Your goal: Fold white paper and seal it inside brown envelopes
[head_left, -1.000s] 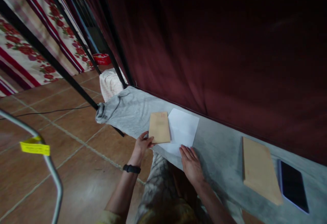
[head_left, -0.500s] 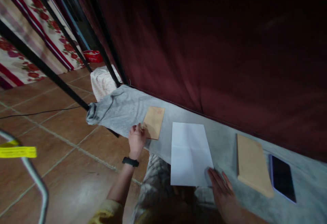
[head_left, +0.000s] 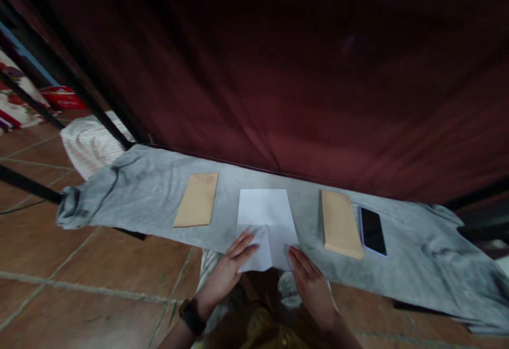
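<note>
A white sheet of paper (head_left: 264, 206) with crossing fold creases lies in front of me on the grey cloth, its near edge bent slightly up. My left hand (head_left: 234, 259) has its fingers over the lower left part of the sheet, gripping that side. At the lower right edge, my right hand (head_left: 312, 280) holds the paper with its fingers close together; its thumb is hidden. To the left lies a single brown envelope (head_left: 198, 199) with a small reddish print in one corner. Right of the paper is a thick stack of brown envelopes (head_left: 341, 221).
A phone (head_left: 373, 230) with a dark screen lies beside the stack. The narrow surface is covered by a grey cloth (head_left: 417, 248). A dark red curtain (head_left: 270, 99) hangs behind it. Black poles (head_left: 32, 183) stand at the left, near a striped cloth (head_left: 93, 142).
My left hand has left the single envelope and moved right onto the paper. My right hand stays at the sheet's lower right. The view has turned to the right.
</note>
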Demonstrator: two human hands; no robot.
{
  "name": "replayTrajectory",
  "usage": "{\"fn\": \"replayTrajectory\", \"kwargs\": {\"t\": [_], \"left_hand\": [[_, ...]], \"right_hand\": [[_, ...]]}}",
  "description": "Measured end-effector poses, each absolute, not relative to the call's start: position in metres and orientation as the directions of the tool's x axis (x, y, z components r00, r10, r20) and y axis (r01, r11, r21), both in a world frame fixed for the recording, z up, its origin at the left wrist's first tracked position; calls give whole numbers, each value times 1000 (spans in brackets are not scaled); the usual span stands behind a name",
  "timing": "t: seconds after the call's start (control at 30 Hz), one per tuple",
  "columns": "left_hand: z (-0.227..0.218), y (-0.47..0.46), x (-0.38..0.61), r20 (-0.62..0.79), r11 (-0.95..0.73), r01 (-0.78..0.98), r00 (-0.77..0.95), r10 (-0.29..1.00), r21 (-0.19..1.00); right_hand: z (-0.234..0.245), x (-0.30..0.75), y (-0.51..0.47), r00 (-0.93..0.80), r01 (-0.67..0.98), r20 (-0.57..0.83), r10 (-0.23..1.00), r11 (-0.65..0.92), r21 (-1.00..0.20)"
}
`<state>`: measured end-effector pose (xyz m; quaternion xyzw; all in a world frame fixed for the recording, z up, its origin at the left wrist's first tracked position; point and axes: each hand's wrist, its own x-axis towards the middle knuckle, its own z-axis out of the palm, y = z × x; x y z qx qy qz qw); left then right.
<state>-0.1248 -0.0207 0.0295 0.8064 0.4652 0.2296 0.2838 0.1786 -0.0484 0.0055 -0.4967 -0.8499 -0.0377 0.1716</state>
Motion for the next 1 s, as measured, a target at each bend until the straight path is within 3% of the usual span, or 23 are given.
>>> {"fn": "replayTrajectory", "kwargs": {"t": [0.2, 0.4, 0.57, 0.87, 1.0], "left_hand": [[32, 13, -109, 140, -531, 592, 578, 804, 606], [14, 26, -112, 149, -593, 640, 609, 779, 489], [22, 19, -131, 155, -645, 624, 655, 739, 441], [40, 46, -138, 67, -731, 581, 765, 641, 358], [44, 68, -129, -3, -778, 491, 846, 533, 392]], "right_hand": [[-4, 204, -50, -362, 857, 360, 860, 458, -234], [-18, 206, -41, -337, 791, 290, 896, 436, -428], [-14, 214, -30, -304, 730, 288, 908, 416, -541], [-9, 222, -8, -459, 673, 220, 861, 499, -546], [-10, 222, -4, -397, 687, 262, 879, 475, -550]]}}
